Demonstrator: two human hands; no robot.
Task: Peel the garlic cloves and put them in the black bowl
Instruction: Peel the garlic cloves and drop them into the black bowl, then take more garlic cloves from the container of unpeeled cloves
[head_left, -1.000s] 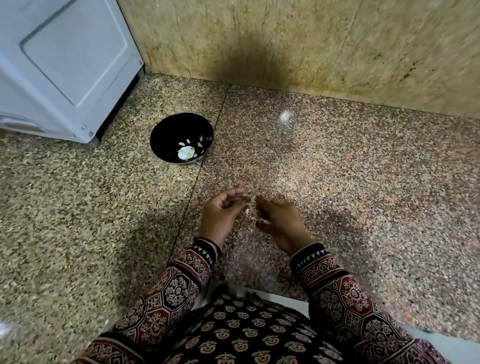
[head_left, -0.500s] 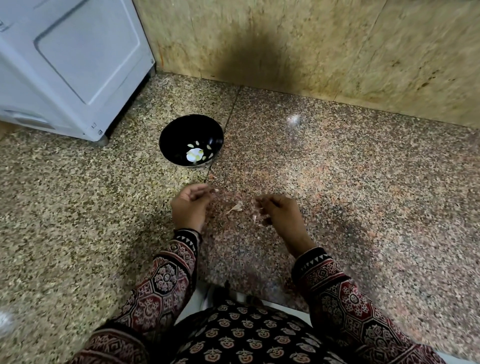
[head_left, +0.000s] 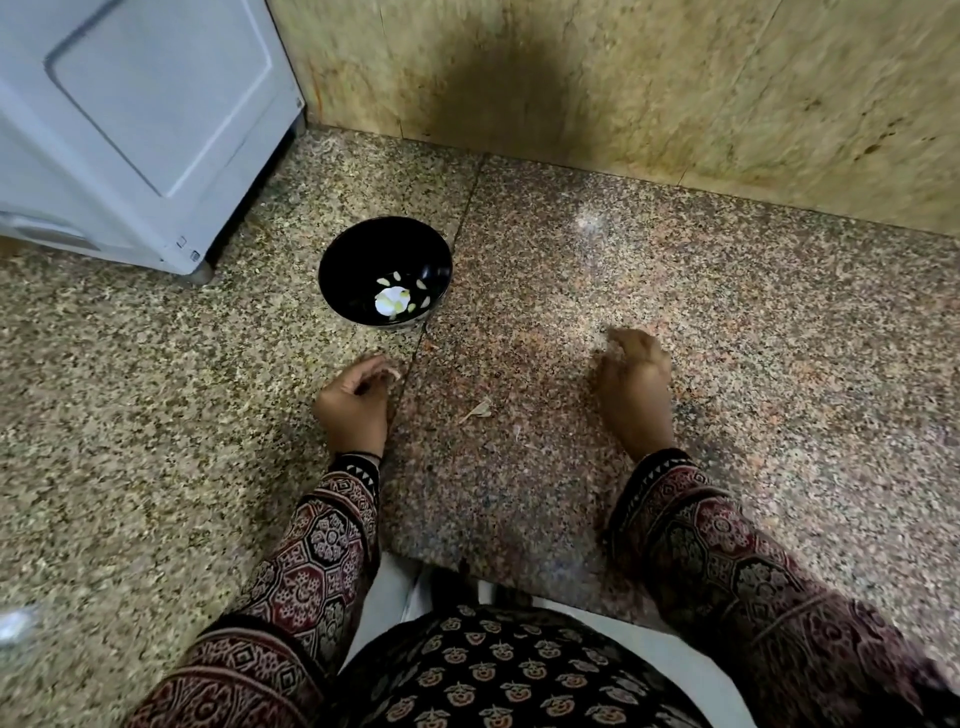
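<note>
White appliance (head_left: 130, 130) stands behind and left of the black bowl (head_left: 345, 260), which holds peeled garlic cloves (head_left: 396, 304) in its bottom. Just in front of the bowl, the left hand (head_left: 356, 402) curls, fingertips pinching a small pale garlic piece (head_left: 396, 373). A peel scrap (head_left: 479, 409) lies in front and right of the bowl. Farther right, the right hand (head_left: 636, 379) is curled and blurred; whether it holds anything I cannot tell.

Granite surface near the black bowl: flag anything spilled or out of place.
Garlic skin scrap lies loose on the surface between left hand and right hand; cloves sit inside the black bowl.
</note>
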